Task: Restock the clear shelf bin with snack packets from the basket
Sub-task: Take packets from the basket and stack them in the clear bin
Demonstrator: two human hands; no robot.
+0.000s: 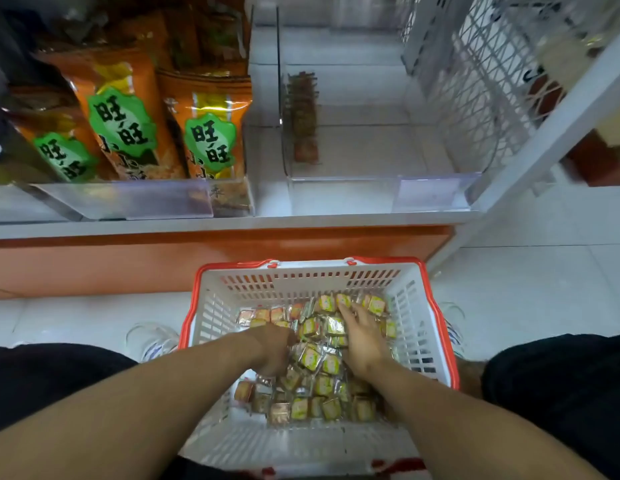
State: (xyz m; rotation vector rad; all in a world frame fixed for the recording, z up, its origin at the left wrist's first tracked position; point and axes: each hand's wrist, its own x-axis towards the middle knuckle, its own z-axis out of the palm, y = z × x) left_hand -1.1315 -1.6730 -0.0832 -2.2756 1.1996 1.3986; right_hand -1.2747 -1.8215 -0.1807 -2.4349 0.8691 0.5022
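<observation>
A white basket with a red rim (436, 317) stands on the floor between my knees. It holds several small yellow-green and orange snack packets (319, 386). Both hands are down among them. My left hand (272, 348) is curled into the pile, its fingers buried, so what it holds is hidden. My right hand (362, 336) lies flat on the packets with fingers spread. Above, the clear shelf bin (388, 188) sits on the white shelf and shows only a brownish reflection on its left wall.
Large orange snack bags (128, 126) fill the shelf section left of the bin. A white mesh panel (481, 98) closes the shelf's right side. An orange base board (128, 261) runs under the shelf. White tile floor lies to the right.
</observation>
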